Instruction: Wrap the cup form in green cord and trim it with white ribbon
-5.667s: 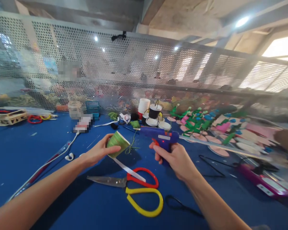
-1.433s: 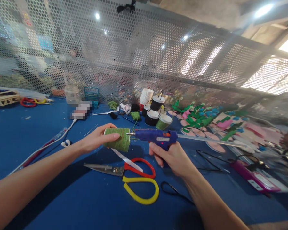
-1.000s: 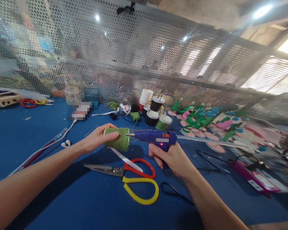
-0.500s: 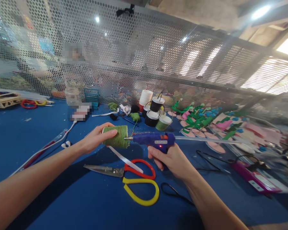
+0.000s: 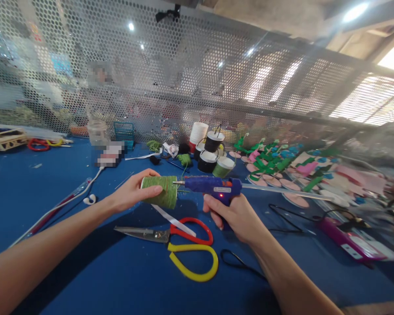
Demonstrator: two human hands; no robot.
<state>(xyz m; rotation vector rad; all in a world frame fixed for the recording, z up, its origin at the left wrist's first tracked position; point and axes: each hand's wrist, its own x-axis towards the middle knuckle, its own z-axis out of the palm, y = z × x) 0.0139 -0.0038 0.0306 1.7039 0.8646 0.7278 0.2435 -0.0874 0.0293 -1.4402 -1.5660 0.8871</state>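
My left hand (image 5: 134, 190) is wrapped round a paper cup covered in green yarn (image 5: 164, 197), lying on its side above the table. In my right hand (image 5: 231, 214) is a blue hot glue gun (image 5: 200, 185), its red light lit and a long clear glue stick (image 5: 282, 190) running out of its back. The nozzle meets the near end of the green cup; whether it touches the yarn I cannot tell. A strand of green yarn trails from the cup toward a green yarn ball (image 5: 184, 160). Below my hands lie scissors (image 5: 151, 234) with red and yellow handles, over a white strip (image 5: 174, 218).
Black and green wrapped cups (image 5: 207, 161) and a white cup stack (image 5: 198, 132) stand at the back. Several green and pink felt pieces (image 5: 265, 166) fill the right. A purple power strip (image 5: 343, 238) lies right, earphones (image 5: 89, 199) left. A perforated metal screen (image 5: 184, 65) rises behind.
The green cup has shifted slightly right and down, and its near end has turned a little. The glue gun's nozzle has moved slightly right and up along the cup's edge.
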